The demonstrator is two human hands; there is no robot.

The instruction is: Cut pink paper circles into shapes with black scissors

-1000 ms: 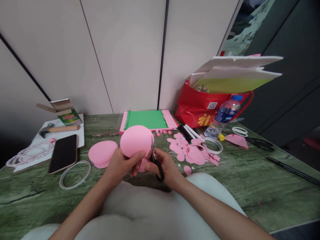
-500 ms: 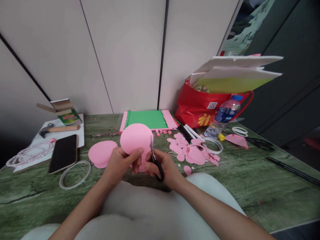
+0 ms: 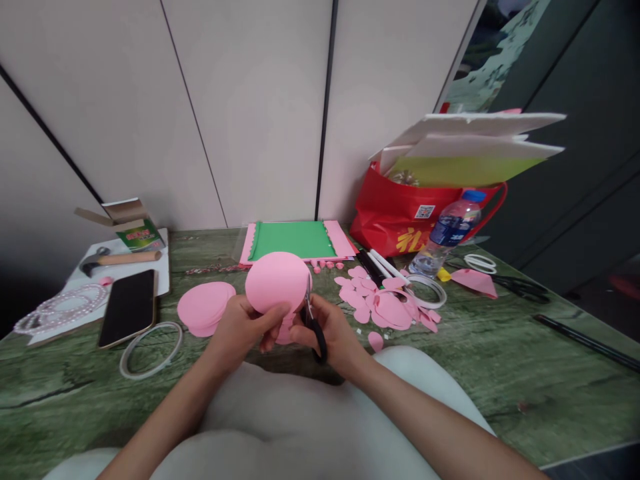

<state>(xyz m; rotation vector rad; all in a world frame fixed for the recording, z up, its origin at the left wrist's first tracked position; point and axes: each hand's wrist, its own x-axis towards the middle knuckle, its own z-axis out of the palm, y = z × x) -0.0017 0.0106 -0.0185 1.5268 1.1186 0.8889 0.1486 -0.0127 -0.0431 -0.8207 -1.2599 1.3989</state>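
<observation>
A round sheet of pink paper [image 3: 277, 283] is pinched at its lower edge by my left hand [image 3: 249, 328], thumb in front. My right hand [image 3: 334, 332] is closed around the black handles of a pair of scissors [image 3: 319, 340]. The metal blades point up and lie against the right edge of the paper. Below the sheet, more pink paper [image 3: 286, 331] shows between my hands, partly hidden by the fingers. A pile of pink paper ovals [image 3: 205, 307] lies on the table left of my left hand.
Pink petal-shaped cutouts [image 3: 390, 308], a tape roll [image 3: 431, 291] and pens lie right. Behind them stand a water bottle [image 3: 450, 230] and a red bag [image 3: 385, 210]. Green paper [image 3: 293, 240] lies at the back. Left are a phone [image 3: 129, 308], hammer [image 3: 125, 258], beads [image 3: 67, 308] and tape ring [image 3: 151, 351].
The round paper has shifted slightly right and down. The scissors have turned a little, their blades now along the paper's right edge. Both hands keep their hold.
</observation>
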